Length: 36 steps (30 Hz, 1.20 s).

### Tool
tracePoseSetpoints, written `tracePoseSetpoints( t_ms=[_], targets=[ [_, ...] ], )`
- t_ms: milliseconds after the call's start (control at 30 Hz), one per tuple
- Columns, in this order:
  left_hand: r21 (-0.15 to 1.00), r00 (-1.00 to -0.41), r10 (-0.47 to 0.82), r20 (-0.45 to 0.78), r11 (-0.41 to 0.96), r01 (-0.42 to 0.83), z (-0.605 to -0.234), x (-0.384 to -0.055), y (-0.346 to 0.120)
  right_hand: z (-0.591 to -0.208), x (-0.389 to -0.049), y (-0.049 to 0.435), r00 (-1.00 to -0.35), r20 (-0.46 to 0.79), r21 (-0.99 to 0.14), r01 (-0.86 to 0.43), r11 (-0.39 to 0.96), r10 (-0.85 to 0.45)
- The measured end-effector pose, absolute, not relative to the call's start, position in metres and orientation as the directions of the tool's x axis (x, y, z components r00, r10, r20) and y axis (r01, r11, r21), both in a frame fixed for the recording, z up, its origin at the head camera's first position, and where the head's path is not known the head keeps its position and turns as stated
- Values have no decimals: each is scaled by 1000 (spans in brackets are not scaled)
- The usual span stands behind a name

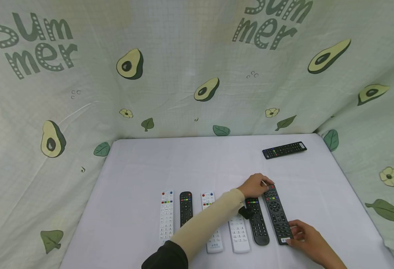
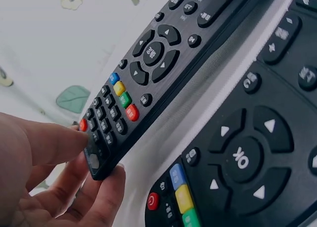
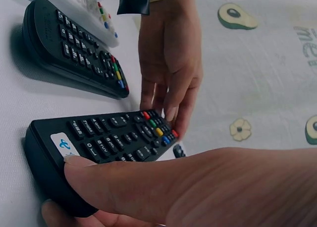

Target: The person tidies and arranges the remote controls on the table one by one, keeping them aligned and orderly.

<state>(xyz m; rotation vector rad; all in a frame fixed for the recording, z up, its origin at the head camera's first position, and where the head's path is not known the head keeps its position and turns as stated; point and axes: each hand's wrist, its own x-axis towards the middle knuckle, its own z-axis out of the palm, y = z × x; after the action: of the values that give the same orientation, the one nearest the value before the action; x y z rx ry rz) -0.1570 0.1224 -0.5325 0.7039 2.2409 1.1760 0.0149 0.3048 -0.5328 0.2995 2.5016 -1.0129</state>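
A long black remote control is held at both ends, slightly tilted, at the right of the row on the table. My left hand reaches across and pinches its far end, near the red power button. The left wrist view shows that thumb on top and fingers below. At the near end my right hand grips it; in the right wrist view the thumb presses by the white label and fingers curl beneath. Just left lies another black remote, its upper end partly hidden by the left wrist.
Further left in the row are a white remote, a second white one, a small black one and a third white one. My left sleeve covers parts of them. Another black remote lies at the back right of the white table.
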Motion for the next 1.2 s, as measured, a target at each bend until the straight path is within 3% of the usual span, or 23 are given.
tracePoseSetpoints(
  t_ms=[233,700,967,1200],
  targets=[
    [787,-717,660,-223,557,267,-540,-157,125,-530,13,303,-866,-499,-586,368,722,36],
    [762,-646,728,-230,548,345,-529,-154,119,-522,8,305,-865,-501,-576,321,751,-14],
    [765,-655,731,-191,529,368,-537,-157,113,-511,-1,308,-871,-491,-523,280,805,-15],
    [777,-692,707,-147,516,362,-542,-162,104,-502,-24,322,-915,-404,-490,218,844,2]
  ],
)
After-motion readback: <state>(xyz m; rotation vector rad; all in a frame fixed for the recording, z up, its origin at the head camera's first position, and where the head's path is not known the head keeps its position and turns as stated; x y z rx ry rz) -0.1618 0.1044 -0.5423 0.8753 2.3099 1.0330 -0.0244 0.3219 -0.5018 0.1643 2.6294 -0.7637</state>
